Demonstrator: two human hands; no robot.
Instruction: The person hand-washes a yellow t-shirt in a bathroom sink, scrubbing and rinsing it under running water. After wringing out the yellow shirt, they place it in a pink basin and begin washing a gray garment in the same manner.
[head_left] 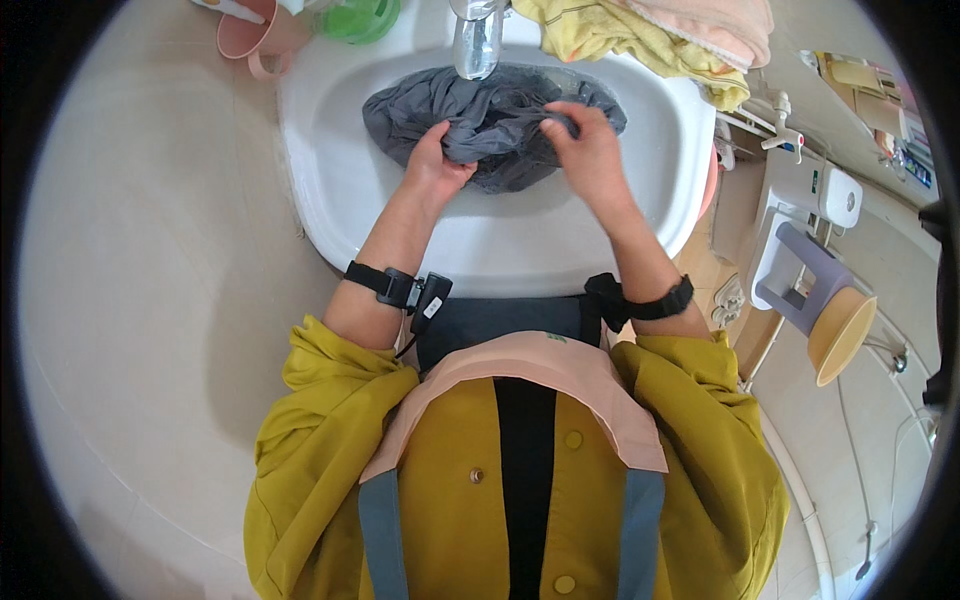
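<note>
A wet, dark grey garment or cloth (500,165) lies bunched up in the white washbasin (520,235), under the chrome tap (478,45). My left hand (437,165) grips a fold on its near left side, thumb on top. On the right, my right hand (585,140) pinches the cloth between thumb and fingers. Some fingertips of both hands are hidden in the folds. What kind of garment it is cannot be made out.
A pink mug (245,38) and a green container (360,18) stand on the basin's back left edge. Yellow (620,45) and pink towels (715,30) hang over its back right corner. Further right are a wall tap (785,135) and a yellow basin (840,335).
</note>
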